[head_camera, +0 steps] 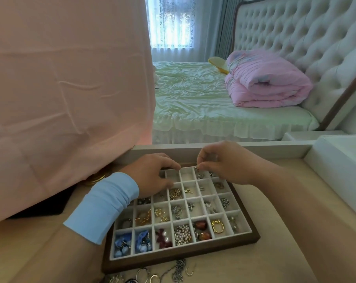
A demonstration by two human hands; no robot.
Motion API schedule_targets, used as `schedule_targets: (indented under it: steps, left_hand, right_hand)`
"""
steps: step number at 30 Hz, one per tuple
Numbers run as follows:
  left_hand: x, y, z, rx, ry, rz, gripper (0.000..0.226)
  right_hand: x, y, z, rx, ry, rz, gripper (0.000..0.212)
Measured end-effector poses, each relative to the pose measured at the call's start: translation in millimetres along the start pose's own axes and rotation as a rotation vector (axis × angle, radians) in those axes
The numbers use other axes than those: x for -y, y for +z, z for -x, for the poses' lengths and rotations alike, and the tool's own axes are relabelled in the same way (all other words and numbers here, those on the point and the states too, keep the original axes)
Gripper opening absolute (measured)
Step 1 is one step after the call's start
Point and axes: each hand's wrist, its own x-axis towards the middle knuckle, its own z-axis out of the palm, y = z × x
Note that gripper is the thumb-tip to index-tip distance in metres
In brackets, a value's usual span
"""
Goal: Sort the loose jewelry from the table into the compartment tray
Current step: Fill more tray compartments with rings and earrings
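A brown-framed compartment tray (252, 234) with white dividers lies on the beige table, most cells holding earrings, rings and beads. My right hand (220, 160) hovers over the tray's far row and pinches a small silver piece of jewelry (196, 167) between thumb and forefinger. My left hand (152, 172), with a light blue sleeve at the wrist, rests on the tray's far left corner, fingertips touching the dividers. Loose jewelry (179, 269), a silver chain, hoops and rings, lies on the table in front of the tray's near edge.
A pink cloth (67, 88) drapes over something at the left, with gold bangles (95, 177) and a dark object under its hem. A white box (340, 166) stands at the right. Beyond the table is a bed with a folded pink quilt (267, 80).
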Motion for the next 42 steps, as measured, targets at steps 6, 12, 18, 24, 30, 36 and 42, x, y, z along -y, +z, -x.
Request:
schedule_targets:
  steps: [6, 12, 18, 24, 30, 36, 42]
  left_hand:
    - [-3, 14, 5, -0.168, 0.092, -0.038, 0.035]
    - [-7, 23, 20, -0.194, 0.113, -0.032, 0.032]
    - [-14, 22, 48, -0.197, 0.092, -0.042, 0.029]
    - [-26, 20, 93, -0.311, 0.118, -0.032, 0.019]
    - [-37, 30, 147, -0.312, 0.139, -0.005, 0.009]
    - [-42, 48, 180, -0.271, 0.129, -0.166, 0.014]
    - [-39, 62, 181, -0.231, 0.155, -0.242, 0.031]
  right_hand:
    - [24, 6, 6, 0.125, -0.078, 0.276, 0.006]
    - [32, 15, 7, 0.159, -0.092, 0.351, 0.010]
    - [37, 5, 27, 0.093, -0.059, 0.257, 0.015]
    - [60, 14, 67, 0.064, -0.106, 0.172, 0.012]
    - [86, 43, 102, 0.141, -0.137, 0.197, 0.009]
    - [86, 55, 119, 0.154, -0.098, 0.352, 0.015]
    - [78, 65, 121, 0.118, -0.134, 0.348, 0.018]
